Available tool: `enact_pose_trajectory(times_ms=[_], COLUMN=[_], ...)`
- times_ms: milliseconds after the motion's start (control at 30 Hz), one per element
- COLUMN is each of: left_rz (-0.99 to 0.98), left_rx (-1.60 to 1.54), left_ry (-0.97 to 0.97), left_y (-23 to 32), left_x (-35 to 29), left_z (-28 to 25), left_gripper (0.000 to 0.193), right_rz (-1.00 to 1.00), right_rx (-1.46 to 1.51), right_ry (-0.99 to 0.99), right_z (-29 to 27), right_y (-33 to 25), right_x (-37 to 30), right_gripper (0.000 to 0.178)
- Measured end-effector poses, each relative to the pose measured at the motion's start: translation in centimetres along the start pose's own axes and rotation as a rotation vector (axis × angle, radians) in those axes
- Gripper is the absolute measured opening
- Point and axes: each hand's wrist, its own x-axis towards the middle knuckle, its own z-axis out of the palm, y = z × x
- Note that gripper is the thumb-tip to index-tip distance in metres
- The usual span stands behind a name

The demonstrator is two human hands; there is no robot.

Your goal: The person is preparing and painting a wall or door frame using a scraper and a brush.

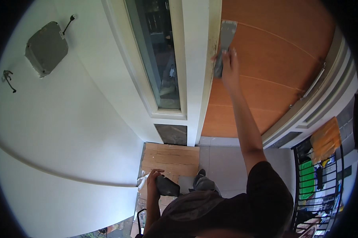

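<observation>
Raised high against the door frame, my right hand (231,65) is closed round the handle of a putty knife (228,33). Its wide grey blade points up, beside the edge of the pale frame post (213,43), which shows dark scuffs. Low down near my body, my left hand (153,183) is curled against a black, smooth-sided object (167,186); its exact kind is not clear. A white strip-like thing (143,181) sticks out on the outer side of that hand, and I cannot tell whether the hand holds it too.
An orange-brown door (262,75) stands behind my right arm. To the left are a narrow glass pane (157,55) and a white wall (87,119) with a grey panel (48,49) and loose wires. Cardboard (171,154) covers floor below. A black railing (317,202) stands right.
</observation>
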Motion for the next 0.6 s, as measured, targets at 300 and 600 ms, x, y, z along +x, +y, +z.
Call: enact_pose_trajectory(times_ms=[300,600], left_rz=[-0.045,-0.156], left_rx=[-0.103,-0.256], left_ry=[-0.282,-0.159], left_y=[0.1,0.3], left_x=[4.6,14.5], left_z=[4.6,11.5], left_gripper=[0.041,0.031], right_rz=[1.004,0.751], right_rx=[0.143,-0.019], right_ry=[-0.810,-0.916], right_z=[3.6,-0.4], right_y=[-4.7,4.4], right_x=[-30.3,-21.1], right_gripper=[0.034,0.029])
